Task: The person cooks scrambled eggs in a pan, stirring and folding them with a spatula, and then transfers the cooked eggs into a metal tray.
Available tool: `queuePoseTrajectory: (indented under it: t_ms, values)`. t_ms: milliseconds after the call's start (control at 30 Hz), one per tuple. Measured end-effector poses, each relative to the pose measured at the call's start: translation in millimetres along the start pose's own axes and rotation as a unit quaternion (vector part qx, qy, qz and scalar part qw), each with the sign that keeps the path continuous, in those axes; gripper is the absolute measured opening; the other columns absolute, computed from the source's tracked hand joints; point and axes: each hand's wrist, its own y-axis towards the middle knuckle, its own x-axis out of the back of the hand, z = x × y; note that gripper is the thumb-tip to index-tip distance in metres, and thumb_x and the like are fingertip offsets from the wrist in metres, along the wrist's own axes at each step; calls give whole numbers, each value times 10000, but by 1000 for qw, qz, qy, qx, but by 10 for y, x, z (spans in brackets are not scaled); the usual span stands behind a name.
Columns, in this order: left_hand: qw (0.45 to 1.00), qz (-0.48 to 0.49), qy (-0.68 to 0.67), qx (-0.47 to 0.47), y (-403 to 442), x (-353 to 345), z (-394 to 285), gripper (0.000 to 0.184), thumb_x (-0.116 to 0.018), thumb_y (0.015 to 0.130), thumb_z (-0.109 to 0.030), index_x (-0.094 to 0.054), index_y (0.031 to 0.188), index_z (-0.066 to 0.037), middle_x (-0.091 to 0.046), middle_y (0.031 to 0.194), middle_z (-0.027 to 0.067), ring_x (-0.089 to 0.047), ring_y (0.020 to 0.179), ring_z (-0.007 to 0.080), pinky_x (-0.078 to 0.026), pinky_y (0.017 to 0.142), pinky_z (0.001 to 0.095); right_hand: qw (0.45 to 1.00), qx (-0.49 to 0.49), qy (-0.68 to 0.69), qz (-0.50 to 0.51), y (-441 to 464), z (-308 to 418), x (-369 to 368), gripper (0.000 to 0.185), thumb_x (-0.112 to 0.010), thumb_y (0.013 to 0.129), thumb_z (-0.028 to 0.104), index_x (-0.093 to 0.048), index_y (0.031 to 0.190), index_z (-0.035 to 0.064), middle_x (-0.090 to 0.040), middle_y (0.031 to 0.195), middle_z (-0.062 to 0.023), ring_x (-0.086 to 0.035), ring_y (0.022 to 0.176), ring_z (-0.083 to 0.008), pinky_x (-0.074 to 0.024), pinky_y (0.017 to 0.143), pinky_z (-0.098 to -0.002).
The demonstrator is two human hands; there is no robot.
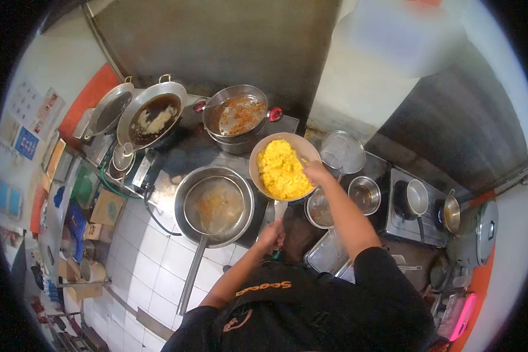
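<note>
A light brown frying pan holds a heap of yellow scrambled egg and is tilted toward the camera. Its pale handle points down, and my left hand is closed round it. At the pan's right side my right hand grips a utensil that reaches into the egg; its lower end is hidden there. Left of the frying pan, a strainer rests over a large steel pot, with brownish bits in its mesh.
Behind stand a pot with orange-brown contents and a wok of dark oil. To the right are a round mesh strainer, a small steel pot, a saucepan and a rectangular tray. White floor tiles show at the lower left.
</note>
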Motion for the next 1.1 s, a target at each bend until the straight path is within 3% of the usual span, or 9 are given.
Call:
queuePoseTrajectory:
  t_ms: [100,233,367,467,533,800,900,1000,1100]
  values:
    - [999,-29,-21,18,0,-28,-37,429,-387,940,-506,-452,788,-110,-414,534,36,-409,409,154,-325,372,304,928,126,-350,17,-11,-23,90,657,-551,766,94,-333,1381,172,-646,807,-184,-631,695,-345,-506,651,-439]
    - [999,-21,-5,-25,-32,-64,-48,420,-394,938,-502,-451,776,-119,-404,521,33,-397,395,152,-321,363,305,834,377,-364,-173,-305,-253,-437,694,-511,768,70,-305,1413,224,-640,914,-224,-633,802,-368,-506,709,-431]
    - [999,-32,-1,-6,-68,-98,-107,417,-411,935,-492,-448,775,-109,-422,554,32,-394,404,150,-325,370,298,934,121,-313,-123,-276,-380,-651,745,-490,775,51,-228,1446,241,-619,1025,-228,-633,826,-367,-505,717,-444]
    - [998,-51,-44,20,-119,-106,-148,409,-424,935,-482,-445,784,-102,-437,587,27,-388,413,143,-329,381,292,871,160,-461,48,-508,104,-152,740,-482,796,69,-196,1456,243,-625,1013,-219,-635,779,-354,-512,709,-444]
    - [997,-50,-51,23,-140,-132,-199,390,-433,934,-475,-442,813,-105,-445,607,22,-383,419,134,-330,389,288,844,154,-501,117,-196,28,295,322,-528,827,205,-624,1128,138,-613,672,-163,-598,558,-256,-516,537,-373]
    - [998,0,-54,44,-160,259,-308,319,-471,929,-418,-487,896,-102,-380,546,-14,-338,417,104,-267,386,265,963,10,-259,71,208,332,979,244,-587,733,150,-608,546,-4,-585,515,-97,-562,415,-163,-443,413,-336]
    - [997,9,-2,78,-157,414,-462,312,-440,933,-462,-407,865,-159,-326,540,-33,-272,404,83,-231,380,254,984,3,5,178,414,311,905,254,-600,818,265,-605,784,14,-509,539,-41,-435,377,-108,-340,340,-257]
    - [997,10,24,79,-227,425,-560,330,-445,927,-471,-399,812,-166,-322,531,-38,-269,397,84,-225,373,253,979,-2,-81,189,438,497,793,310,-560,749,104,-597,1035,-11,-603,645,-124,-592,475,-208,-476,445,-363]
    - [996,-3,46,70,-288,326,-643,349,-445,927,-475,-391,763,-171,-320,528,-39,-267,395,82,-220,369,249,882,207,-407,112,152,527,452,231,-574,767,123,-636,947,-7,-637,734,-169,-640,673,-260,-503,572,-375]
